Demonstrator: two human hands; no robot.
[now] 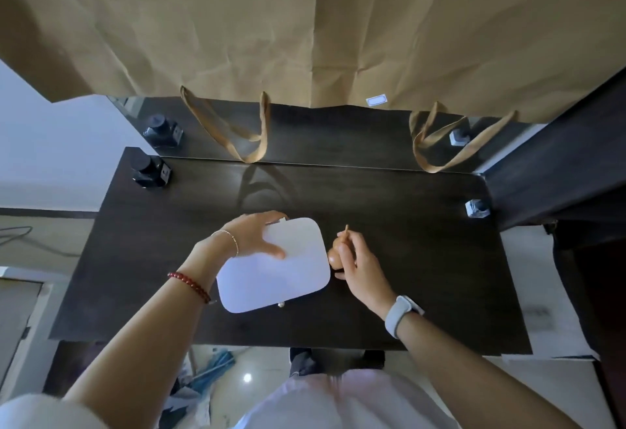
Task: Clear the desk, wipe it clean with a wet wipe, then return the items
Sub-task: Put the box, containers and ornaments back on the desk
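Observation:
A flat white rounded-rectangle object (284, 269) lies tilted near the middle of the dark wooden desk (423, 259). My left hand (252, 235) grips its upper left corner, thumb on top and fingers along the far edge. Just right of it stands a small wooden gourd ornament (335, 254) with a thin stem. My right hand (357, 261) is closed around the gourd, hiding most of its right side. No wet wipe is in view.
A black ink bottle (149, 171) stands at the desk's far left corner and a small grey-white bottle (477, 208) at the far right. Behind the desk a mirror reflects both. Brown paper bags (305, 29) with hanging handles cover the mirror's top.

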